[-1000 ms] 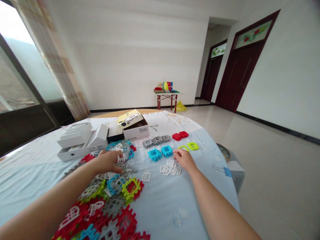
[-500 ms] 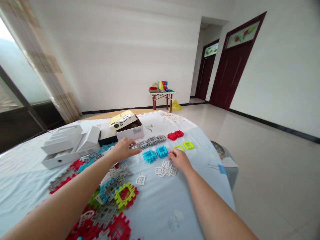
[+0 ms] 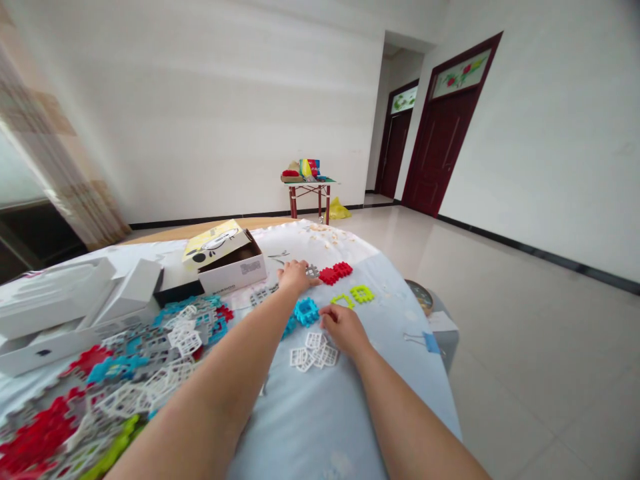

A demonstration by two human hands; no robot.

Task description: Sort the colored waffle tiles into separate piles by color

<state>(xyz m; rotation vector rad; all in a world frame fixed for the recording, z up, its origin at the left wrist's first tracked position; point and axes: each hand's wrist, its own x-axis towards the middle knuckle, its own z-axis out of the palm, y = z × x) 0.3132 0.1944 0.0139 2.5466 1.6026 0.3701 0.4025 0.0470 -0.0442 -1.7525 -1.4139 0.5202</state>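
Observation:
My left hand (image 3: 295,275) reaches across the table, its fingers closed over a grey interlocking piece (image 3: 313,271) just left of two joined red pieces (image 3: 335,272). More grey pieces (image 3: 260,294) lie behind the forearm, partly hidden. My right hand (image 3: 343,328) rests on the pale blue cloth (image 3: 320,420) with loosely bent fingers, holding nothing. It touches a blue piece (image 3: 306,310) and lies beside a few white grid pieces (image 3: 313,357). Two yellow-green pieces (image 3: 361,293) lie to the right of the blue one.
A heap of red, grey, blue, white and green pieces (image 3: 125,373) covers the near left. White boxes (image 3: 60,313) and a yellow-lidded open box (image 3: 225,257) stand behind it. A round stool with a blue clip (image 3: 429,342) stands off the table's right edge. A small red-legged table (image 3: 307,187) and dark doors (image 3: 435,153) are far back.
My left hand left the heap with a grey piece and moved right along the grey row to its end by the red pieces. The view swung right. My right hand stayed put.

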